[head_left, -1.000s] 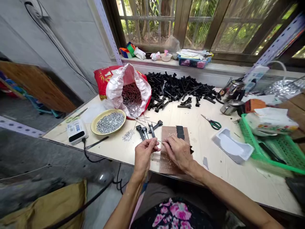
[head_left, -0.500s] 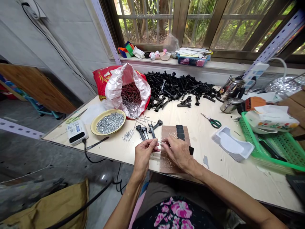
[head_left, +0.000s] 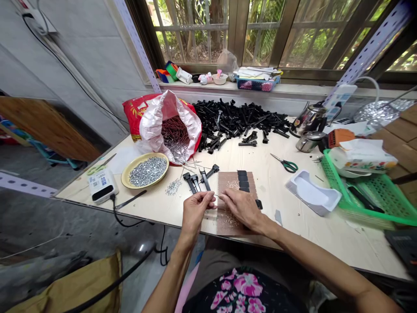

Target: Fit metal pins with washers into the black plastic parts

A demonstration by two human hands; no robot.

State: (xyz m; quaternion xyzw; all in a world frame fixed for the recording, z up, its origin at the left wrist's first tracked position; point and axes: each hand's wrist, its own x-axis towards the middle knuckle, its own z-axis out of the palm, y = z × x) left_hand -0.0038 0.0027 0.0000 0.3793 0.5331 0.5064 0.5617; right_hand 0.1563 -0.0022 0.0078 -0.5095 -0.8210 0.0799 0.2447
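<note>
My left hand [head_left: 197, 208] is closed in a pinch, thumb against fingers. Facing it, my right hand [head_left: 239, 208] is closed too, its fingertips a short gap away. A thin metal rod [head_left: 216, 195] spans that gap, an end in each pinch. Under my right hand lies a brown board [head_left: 224, 221] sprinkled with pale crumbs. Several flat black pieces [head_left: 243, 179] stand in a column on it. Another black end [head_left: 259, 204] pokes out past my right hand; what it belongs to is hidden. Just beyond my left hand lie several black clips [head_left: 192, 182].
Left are a yellow dish [head_left: 146, 171] of small metal parts, loose bits [head_left: 173, 187] and a red-and-white bag [head_left: 176, 130] of thin rods. A pile of black clips [head_left: 234, 117] lies behind. Scissors [head_left: 286, 165], a white tray [head_left: 312, 191] and a green basket [head_left: 384, 204] are on the right.
The whole view has shifted slightly, so the bench things sit a little further left. Both hands keep their pinch on the rod with hardly any movement.
</note>
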